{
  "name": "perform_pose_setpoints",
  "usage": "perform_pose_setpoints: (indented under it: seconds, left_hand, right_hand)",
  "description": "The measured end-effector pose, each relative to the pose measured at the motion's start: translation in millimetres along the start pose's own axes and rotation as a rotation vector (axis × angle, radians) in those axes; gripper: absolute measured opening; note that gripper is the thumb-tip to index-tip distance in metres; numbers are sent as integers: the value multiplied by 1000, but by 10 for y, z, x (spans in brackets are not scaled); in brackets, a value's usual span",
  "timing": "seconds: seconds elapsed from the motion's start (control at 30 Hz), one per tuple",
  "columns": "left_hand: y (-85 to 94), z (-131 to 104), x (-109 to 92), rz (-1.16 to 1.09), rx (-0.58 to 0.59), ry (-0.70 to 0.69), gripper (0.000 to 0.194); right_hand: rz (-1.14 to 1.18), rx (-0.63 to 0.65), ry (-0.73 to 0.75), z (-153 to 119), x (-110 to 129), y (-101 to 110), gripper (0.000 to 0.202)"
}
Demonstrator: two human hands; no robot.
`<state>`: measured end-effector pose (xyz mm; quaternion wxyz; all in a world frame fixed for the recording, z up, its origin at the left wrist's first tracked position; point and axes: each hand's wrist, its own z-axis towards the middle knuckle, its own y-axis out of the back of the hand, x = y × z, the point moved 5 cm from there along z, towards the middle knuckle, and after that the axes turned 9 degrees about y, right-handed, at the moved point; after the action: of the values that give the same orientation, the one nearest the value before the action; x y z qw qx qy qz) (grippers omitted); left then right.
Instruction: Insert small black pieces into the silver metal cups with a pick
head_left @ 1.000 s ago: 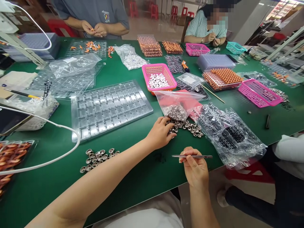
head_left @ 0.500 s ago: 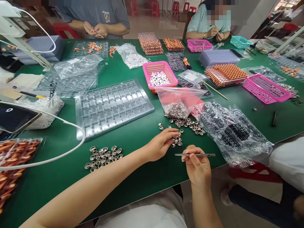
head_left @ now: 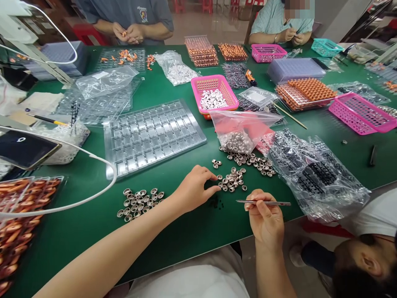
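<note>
My left hand (head_left: 197, 188) reaches over the green table, thumb and fingers apart, its fingertips at the left edge of a small pile of silver metal cups (head_left: 232, 180). Metal tweezers (head_left: 279, 203) lie level in my right hand (head_left: 265, 217), which is closed round them, their tip pointing left. A few tiny black bits (head_left: 217, 203) rest on the table between the hands. Another group of silver cups (head_left: 139, 203) sits near my left forearm. More loose cups (head_left: 265, 163) lie by a clear bag of cups (head_left: 237, 140).
A clear compartment tray (head_left: 155, 136) lies behind my left hand. Beyond it stands a pink basket (head_left: 214, 80) of white parts. Bagged black parts (head_left: 316, 174) are at the right, a white cable (head_left: 113, 165) at the left. People (head_left: 130, 20) sit opposite; a person's head (head_left: 366, 265) is lower right.
My left hand has moved left off the small cup pile, uncovering it and the black bits. My right hand still holds the tweezers. A person's head has come into view at lower right.
</note>
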<state>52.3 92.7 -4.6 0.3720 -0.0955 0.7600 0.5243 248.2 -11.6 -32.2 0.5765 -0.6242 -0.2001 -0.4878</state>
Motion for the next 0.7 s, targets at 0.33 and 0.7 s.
perform_pose_setpoints:
  seconds: [0.33,0.7]
  left_hand:
    - [-55,88,-127,72,95,-84,19]
    - [-76,108,-172,123,73,-59,21]
  right_hand:
    - [-61,14,-5,6,-6,0,6]
    - [-74,21,-9,5,6,-23,6]
